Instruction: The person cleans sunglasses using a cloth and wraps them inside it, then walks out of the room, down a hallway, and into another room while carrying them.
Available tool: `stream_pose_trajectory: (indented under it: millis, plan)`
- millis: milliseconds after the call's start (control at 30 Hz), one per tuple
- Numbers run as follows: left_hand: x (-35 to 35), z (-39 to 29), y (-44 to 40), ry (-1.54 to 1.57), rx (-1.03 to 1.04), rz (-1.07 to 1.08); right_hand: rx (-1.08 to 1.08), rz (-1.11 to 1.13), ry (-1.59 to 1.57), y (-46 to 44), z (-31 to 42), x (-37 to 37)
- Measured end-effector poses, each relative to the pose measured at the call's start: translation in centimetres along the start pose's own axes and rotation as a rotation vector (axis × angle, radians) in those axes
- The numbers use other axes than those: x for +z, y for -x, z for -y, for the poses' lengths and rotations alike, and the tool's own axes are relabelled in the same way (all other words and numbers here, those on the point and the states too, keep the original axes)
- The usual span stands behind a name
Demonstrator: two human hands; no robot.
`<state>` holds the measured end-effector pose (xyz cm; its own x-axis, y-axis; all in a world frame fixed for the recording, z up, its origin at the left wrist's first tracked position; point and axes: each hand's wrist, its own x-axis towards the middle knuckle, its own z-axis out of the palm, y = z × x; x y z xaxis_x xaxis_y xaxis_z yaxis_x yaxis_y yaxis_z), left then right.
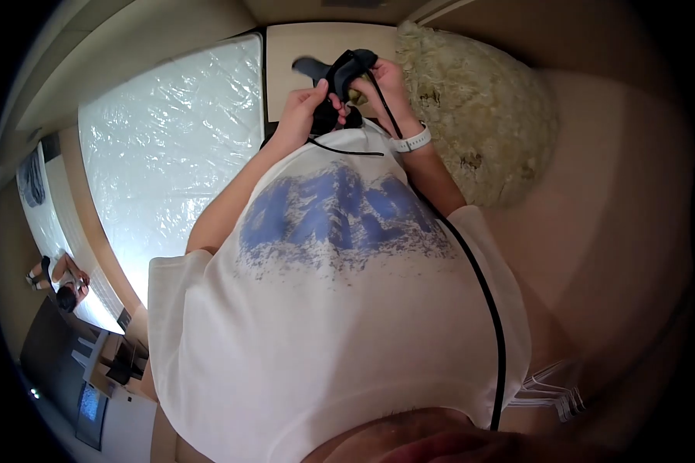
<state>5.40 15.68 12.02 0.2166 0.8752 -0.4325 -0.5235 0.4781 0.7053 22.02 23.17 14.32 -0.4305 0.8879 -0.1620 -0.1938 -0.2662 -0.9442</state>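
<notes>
Both my hands are at the top of the view, just past the hem of my white T-shirt (332, 285). Between them is a black, curved item (346, 71) whose kind I cannot make out; a greyish end sticks out to the left. My left hand (309, 106) pinches its lower part with thumb and fingers. Gripping its right side is my right hand (384, 83), with a white watch (413, 140) on the wrist. A thin black cord (384, 108) hangs from the item past my right hand.
A plastic-wrapped mattress (174, 147) lies to the left. To the right is a shaggy cream-coloured fluffy piece (479, 116). A thick black cable (486, 297) runs down my right side. White hangers (552, 393) are at lower right. At far left a person (66, 282) shows small.
</notes>
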Motion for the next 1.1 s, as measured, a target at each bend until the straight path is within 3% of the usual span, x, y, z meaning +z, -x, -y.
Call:
stream_pose_trajectory:
  millis: [100, 267, 333, 367, 533, 600, 667, 733, 867, 1100]
  plan:
    - [0.1, -0.3, -0.3, -0.014, 0.039, 0.025, -0.092, -0.186, -0.122, -0.8, -0.5, -0.6]
    - [-0.1, -0.4, -1.5, -0.033, -0.043, 0.093, 0.048, -0.133, -0.13, -0.3, 0.3, -0.4]
    - [0.0, -0.8, -1.3, -0.055, -0.059, 0.07, 0.092, -0.015, -0.08, 0.4, 1.7, -0.3]
    - [0.1, -0.9, -1.3, -0.051, -0.032, 0.081, 0.012, -0.05, -0.017, -0.3, -1.0, -2.2]
    - [-0.4, -0.4, -2.1, -0.052, -0.044, 0.187, -0.06, -0.244, -0.11, -0.9, -0.1, -1.2]
    - [-0.3, 0.1, -2.0, -0.046, -0.045, 0.155, 0.187, -0.047, -0.211, 0.4, 1.7, 0.1]
    - [0.0, 0.0, -2.1, 0.014, -0.098, 0.039, 0.132, -0.018, -0.051, 0.3, 2.0, -0.3]
    - [-0.5, 0.4, -2.3, -0.004, -0.013, 0.102, -0.093, -0.135, -0.045, -1.1, -2.5, -2.9]
    - [-0.5, 1.3, -2.4, -0.023, 0.018, 0.184, -0.08, -0.214, -0.004, -1.0, -1.3, -2.7]
    - [0.5, 0.0, -1.8, 0.003, -0.076, 0.095, 0.199, -0.052, -0.137, -0.2, 0.9, -1.3]
